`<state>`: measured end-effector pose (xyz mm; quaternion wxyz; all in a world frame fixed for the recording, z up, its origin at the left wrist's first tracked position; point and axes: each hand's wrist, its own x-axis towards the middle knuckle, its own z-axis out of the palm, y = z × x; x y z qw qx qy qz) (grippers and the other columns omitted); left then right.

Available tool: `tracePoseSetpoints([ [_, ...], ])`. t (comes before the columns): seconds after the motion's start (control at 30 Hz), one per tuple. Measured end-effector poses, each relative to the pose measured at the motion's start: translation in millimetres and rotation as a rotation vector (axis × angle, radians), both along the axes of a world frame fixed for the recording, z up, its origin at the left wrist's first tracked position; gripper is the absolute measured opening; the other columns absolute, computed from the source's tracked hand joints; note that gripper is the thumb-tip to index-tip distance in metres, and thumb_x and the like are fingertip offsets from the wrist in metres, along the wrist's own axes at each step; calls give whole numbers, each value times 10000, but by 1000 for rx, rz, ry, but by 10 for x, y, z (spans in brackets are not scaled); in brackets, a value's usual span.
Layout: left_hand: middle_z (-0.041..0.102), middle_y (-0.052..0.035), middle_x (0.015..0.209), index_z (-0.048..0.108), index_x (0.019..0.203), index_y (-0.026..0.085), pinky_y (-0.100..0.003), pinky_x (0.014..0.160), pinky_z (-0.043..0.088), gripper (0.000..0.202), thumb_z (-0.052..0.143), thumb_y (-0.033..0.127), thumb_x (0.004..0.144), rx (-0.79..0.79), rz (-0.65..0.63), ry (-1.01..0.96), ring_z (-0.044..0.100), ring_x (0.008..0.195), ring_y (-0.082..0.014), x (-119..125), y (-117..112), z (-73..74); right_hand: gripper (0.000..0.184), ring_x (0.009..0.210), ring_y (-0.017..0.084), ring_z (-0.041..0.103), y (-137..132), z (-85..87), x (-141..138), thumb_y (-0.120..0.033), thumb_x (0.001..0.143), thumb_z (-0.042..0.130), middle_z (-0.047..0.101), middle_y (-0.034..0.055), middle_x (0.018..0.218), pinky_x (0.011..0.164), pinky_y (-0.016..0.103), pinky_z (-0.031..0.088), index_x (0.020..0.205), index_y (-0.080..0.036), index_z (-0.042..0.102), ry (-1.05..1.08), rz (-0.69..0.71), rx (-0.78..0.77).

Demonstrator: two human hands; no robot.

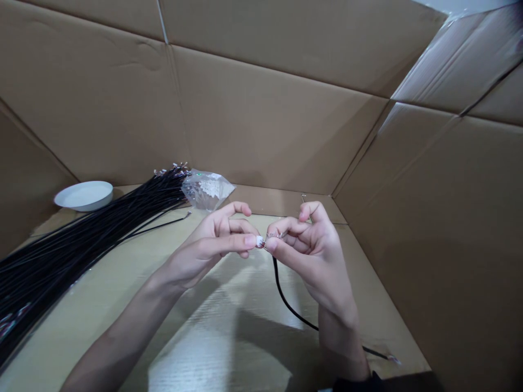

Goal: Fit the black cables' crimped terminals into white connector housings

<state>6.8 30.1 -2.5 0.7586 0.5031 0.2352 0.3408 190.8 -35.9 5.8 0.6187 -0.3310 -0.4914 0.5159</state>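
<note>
My left hand (pixel 216 239) pinches a small white connector (pixel 259 241) between thumb and fingertips. My right hand (pixel 312 250) pinches the metal-tipped end of a black wire (pixel 286 299) right against that connector. The two hands meet at the fingertips above the cardboard surface. The wire hangs down from my right hand, curves under the wrist and ends near the right front with a small terminal (pixel 393 359).
A large bundle of black wires (pixel 81 239) lies at the left, terminals toward the back. A clear plastic bag of small white parts (pixel 206 189) sits behind the hands. A white dish (pixel 84 195) stands at the far left. Cardboard walls (pixel 429 218) enclose the back and right.
</note>
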Motion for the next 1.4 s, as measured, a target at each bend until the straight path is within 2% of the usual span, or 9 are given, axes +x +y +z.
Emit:
tracePoseSetpoints([
  [0.17,727,66,761,489,1106,240,-76,631,498,461,851,217,820,-3,-11,3,588,597,-13,11,-1,6,507,730,62,633,-1,2,1,-141,876,801,705,-53,836,671,177,500,983,-242,317,17,30,-5],
  [0.53,699,79,715,489,1077,238,-73,622,486,458,859,241,807,25,1,14,568,589,-11,19,-4,0,528,741,51,630,-15,10,0,-131,861,818,701,-54,819,709,167,511,989,-234,316,-7,-6,-10],
  [0.67,708,79,707,498,1076,242,-62,612,482,492,891,289,784,95,122,100,583,613,-18,14,-29,24,506,754,51,638,-7,-5,-22,-136,896,787,702,-64,827,719,168,506,993,-243,302,-36,-39,7],
  [0.83,744,72,730,479,1021,249,-33,514,416,508,914,322,769,243,291,189,562,563,-7,25,-99,60,398,852,88,666,-15,-96,-51,-208,993,703,679,-43,929,745,219,507,1022,-260,309,-170,-84,93],
  [0.93,755,53,754,466,995,238,-27,499,416,485,895,324,787,275,330,162,583,559,-8,63,-126,43,390,911,122,669,-13,-157,-77,-215,1003,687,652,-28,937,791,268,512,1016,-266,301,-250,-194,155],
  [1.03,744,59,739,449,957,231,-27,496,436,496,905,286,770,267,362,87,606,566,-16,102,-120,28,408,938,123,677,4,-177,-116,-190,995,693,670,-21,965,847,289,519,1000,-265,292,-224,-254,176],
  [1.23,746,61,729,476,1003,238,-44,562,532,468,890,231,784,311,352,-55,643,580,-23,91,-92,17,523,778,66,698,73,-84,-147,-164,883,831,733,-81,849,754,197,553,1036,-263,341,37,-102,98],
  [1.4,767,58,778,530,1044,237,-51,631,588,410,863,188,810,385,411,-105,700,626,-31,69,-83,-5,491,840,56,686,139,-81,-57,-216,864,854,720,-52,894,807,181,561,1214,-232,510,55,24,-23],
])
